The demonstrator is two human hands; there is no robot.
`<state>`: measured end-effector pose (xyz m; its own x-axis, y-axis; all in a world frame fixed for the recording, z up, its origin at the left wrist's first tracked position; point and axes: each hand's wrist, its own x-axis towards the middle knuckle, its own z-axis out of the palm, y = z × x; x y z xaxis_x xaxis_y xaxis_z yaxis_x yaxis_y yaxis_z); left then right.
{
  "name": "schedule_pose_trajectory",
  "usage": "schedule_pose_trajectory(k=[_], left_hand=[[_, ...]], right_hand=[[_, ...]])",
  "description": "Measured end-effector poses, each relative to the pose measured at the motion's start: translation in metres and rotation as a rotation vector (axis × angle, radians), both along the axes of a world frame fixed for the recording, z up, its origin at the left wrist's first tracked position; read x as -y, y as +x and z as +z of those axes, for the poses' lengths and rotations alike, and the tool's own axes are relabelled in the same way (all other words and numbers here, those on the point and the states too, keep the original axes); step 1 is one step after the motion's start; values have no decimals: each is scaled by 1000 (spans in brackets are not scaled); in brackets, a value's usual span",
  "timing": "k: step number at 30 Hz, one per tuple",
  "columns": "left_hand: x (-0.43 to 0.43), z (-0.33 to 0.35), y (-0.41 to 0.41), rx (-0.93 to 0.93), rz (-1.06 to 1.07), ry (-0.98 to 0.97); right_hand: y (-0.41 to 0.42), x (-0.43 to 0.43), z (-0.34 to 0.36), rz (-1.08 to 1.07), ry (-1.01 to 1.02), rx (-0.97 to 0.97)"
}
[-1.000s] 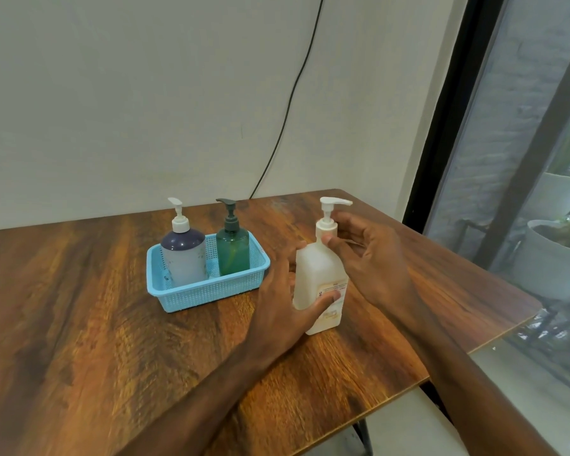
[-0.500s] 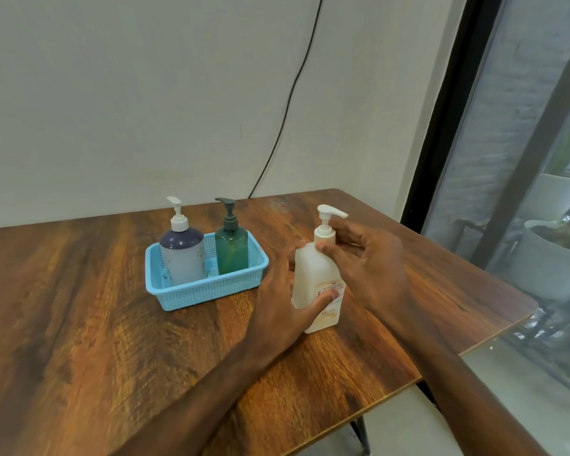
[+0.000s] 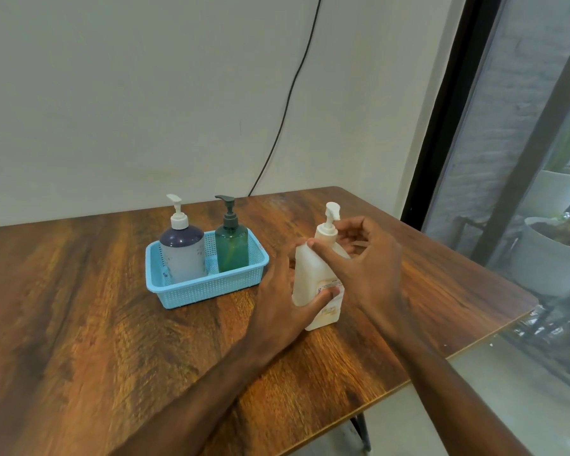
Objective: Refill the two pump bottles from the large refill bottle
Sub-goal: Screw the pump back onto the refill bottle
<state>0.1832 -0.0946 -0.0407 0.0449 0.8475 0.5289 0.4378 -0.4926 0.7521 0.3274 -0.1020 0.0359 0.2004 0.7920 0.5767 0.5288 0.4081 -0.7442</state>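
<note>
The large white refill bottle (image 3: 310, 278) stands upright on the wooden table (image 3: 79, 324), right of centre. My left hand (image 3: 283, 301) wraps its lower body, thumb across the label. My right hand (image 3: 366, 261) grips the collar under its white pump head (image 3: 332, 210), whose nozzle points toward me. A dark-blue-and-white pump bottle (image 3: 182, 251) and a green pump bottle (image 3: 231, 245) stand upright side by side in a light blue basket (image 3: 211, 287), left of my hands.
The table's right edge (image 3: 494, 330) lies close to the refill bottle, with floor below. A black cable (image 3: 287, 103) runs down the wall behind. Beyond the dark window frame (image 3: 441, 110), white plant pots (image 3: 553, 258) stand outside.
The pump head has turned: its nozzle pointed right before and now faces toward me. My right hand's fingers shifted around the collar. The left hand and the bottle stay in place.
</note>
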Motion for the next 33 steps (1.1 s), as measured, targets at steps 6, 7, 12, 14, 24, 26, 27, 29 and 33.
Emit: schedule_pose_trajectory(k=[6, 7, 12, 14, 24, 26, 27, 29, 33], left_hand=[[3, 4, -1, -1, -1, -4], [2, 5, -1, 1, -4, -1], [4, 3, -11, 100, -181, 36], [4, 10, -17, 147, -179, 57], [-20, 84, 2, -6, -37, 31], [-27, 96, 6, -89, -73, -16], [-30, 99, 5, -128, -98, -27], [-31, 104, 1, -177, -152, -7], [-34, 105, -9, -148, -222, 1]], right_hand=[[3, -4, -1, 101, -77, 21], [4, -3, -3, 126, -102, 20], [4, 3, -25, 261, -199, -63], [3, 1, -32, 282, -191, -116], [-4, -10, -47, 299, -85, -238], [-4, -12, -48, 293, -90, -259], [-5, -13, -50, 291, -92, -268], [-7, -15, -53, 298, -91, -299], [-10, -18, -56, 333, -64, -333]])
